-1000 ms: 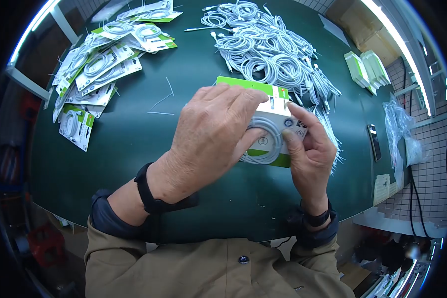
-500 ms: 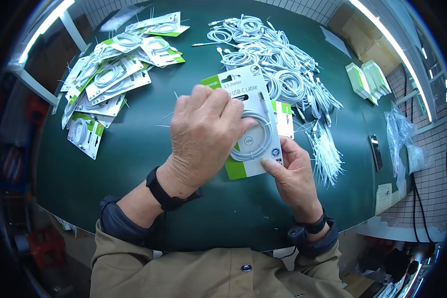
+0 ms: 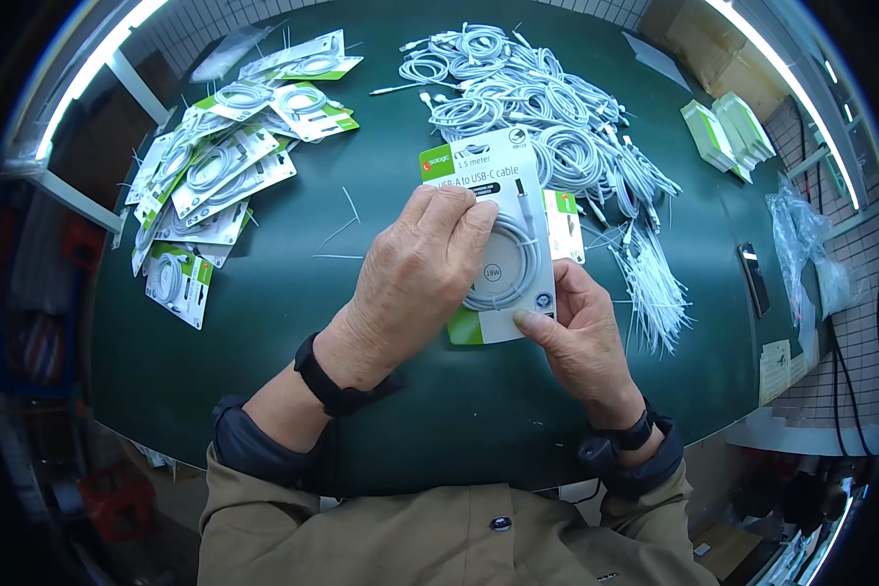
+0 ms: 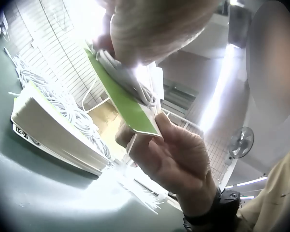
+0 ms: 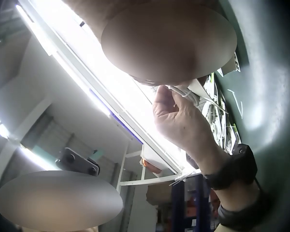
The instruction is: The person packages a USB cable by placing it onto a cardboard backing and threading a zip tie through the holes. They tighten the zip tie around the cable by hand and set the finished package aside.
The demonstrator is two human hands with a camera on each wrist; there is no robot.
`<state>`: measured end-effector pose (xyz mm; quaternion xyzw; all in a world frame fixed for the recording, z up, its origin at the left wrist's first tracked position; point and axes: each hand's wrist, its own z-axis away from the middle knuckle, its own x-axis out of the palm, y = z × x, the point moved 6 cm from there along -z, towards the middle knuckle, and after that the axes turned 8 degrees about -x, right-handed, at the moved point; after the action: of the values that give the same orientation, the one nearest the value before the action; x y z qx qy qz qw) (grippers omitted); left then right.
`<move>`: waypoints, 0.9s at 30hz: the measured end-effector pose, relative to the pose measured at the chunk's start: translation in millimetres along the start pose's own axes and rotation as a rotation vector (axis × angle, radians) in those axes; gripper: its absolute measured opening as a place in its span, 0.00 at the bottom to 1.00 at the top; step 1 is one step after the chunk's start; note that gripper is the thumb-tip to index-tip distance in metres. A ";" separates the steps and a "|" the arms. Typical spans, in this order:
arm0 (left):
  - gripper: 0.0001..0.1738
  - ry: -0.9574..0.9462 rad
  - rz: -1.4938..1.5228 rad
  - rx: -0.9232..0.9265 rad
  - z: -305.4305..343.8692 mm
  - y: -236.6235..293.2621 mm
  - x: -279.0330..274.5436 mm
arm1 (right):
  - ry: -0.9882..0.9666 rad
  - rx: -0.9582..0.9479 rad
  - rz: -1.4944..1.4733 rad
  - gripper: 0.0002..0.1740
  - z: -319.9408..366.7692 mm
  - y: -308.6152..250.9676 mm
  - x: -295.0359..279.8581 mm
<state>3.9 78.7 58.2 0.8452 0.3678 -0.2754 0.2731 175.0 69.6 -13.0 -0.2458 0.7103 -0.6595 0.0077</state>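
Note:
A white and green cable card (image 3: 506,327) is held up over the table in the head view, with a coiled white cable (image 3: 529,256) on its front. The right hand (image 3: 591,337) pinches the card's lower right edge, thumb on the front. At the coil's left side, the left hand (image 3: 415,269) has its fingers bent and thumb against the cable; its fingertips are partly hidden. In the left wrist view the card's green back (image 4: 121,94) shows, with the right hand (image 4: 171,157) gripping its lower end.
Carded cables (image 3: 215,176) lie heaped at the left. Loose coiled cables (image 3: 518,93) form a pile at the back, with white ties (image 3: 651,293) below it. A stack of cards (image 3: 566,227) sits behind the held card. A phone (image 3: 753,279) and plastic bags (image 3: 806,244) are at the right.
The card has gone from tilted and largely covered by the hands to facing the camera. The right hand has moved down to its lower edge, and the left hand remains at the coil.

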 end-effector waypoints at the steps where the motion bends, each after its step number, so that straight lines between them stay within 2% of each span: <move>1: 0.25 0.007 -0.001 0.010 0.8 -0.3 0.1 | -0.004 -0.005 0.003 0.20 0.0 0.5 0.2; 6: 0.26 0.028 -0.008 0.045 1.8 0.8 0.3 | -0.022 -0.019 0.042 0.21 -0.9 -0.3 2.2; 12: 0.27 0.052 -0.010 0.101 3.3 20.9 -1.7 | -0.005 0.030 0.110 0.28 -4.6 -24.1 2.4; 15: 0.26 0.005 0.028 0.126 7.5 33.5 5.2 | 0.203 -0.270 0.306 0.32 -3.8 -24.1 1.6; 18: 0.24 -0.013 0.044 0.134 13.1 37.6 11.4 | 0.256 -0.414 0.430 0.32 -2.0 -33.5 2.7; 23: 0.24 0.009 0.045 0.142 13.4 30.0 13.9 | 0.206 -0.252 0.436 0.30 -3.8 -23.4 -3.4; 27: 0.25 0.032 0.115 0.161 8.7 27.3 10.0 | 0.243 -0.386 0.441 0.30 -2.2 -25.2 -7.3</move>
<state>28.4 61.8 52.5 0.8884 0.2999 -0.2742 0.2138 189.3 74.0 8.7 -0.0022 0.8543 -0.5194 0.0190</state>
